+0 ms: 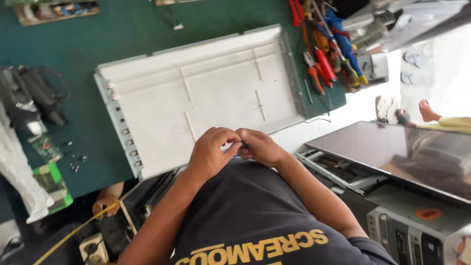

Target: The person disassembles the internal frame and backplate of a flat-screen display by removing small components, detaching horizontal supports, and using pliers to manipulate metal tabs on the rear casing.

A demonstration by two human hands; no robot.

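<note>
White and flat, the backlight panel (211, 93) lies on the green mat (73, 49). At its near edge we see the left hand (211, 153) and right hand (260, 146) touching, fingers curled narrow, pinching something too small to tell. Tools (324, 54) lie far right.

Green bench (88, 44) under white panel (216, 98), tools (324, 59)

White rectangular screen panel (206, 98) flat on green mat; dark glossy screen (392, 152) (reflective) lower right.
</note>
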